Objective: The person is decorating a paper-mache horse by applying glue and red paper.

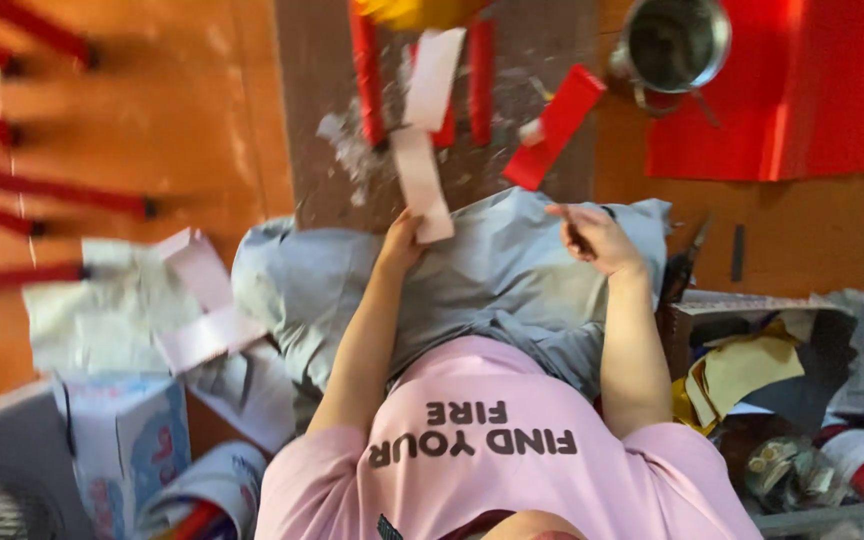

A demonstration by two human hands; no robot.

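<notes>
My left hand (404, 240) grips the lower end of a long pale pink paper strip (422, 165), which reaches up over a brown board (312, 120). My right hand (597, 238) hovers over my grey-clad lap (492, 280), its fingers pinched around a thin dark tool (576, 238) that is too blurred to make out. On the board lie red sticks (365, 75), white scraps and a red card piece (555, 127). The card piece sits just above my right hand and apart from it.
A metal pot (674, 42) stands on a red sheet (802, 90) at the top right. Dark scissors (687, 262) lie by a box of paper scraps (752, 375). Crumpled paper (117, 310), a carton (122, 440) and red rods (52, 190) fill the left.
</notes>
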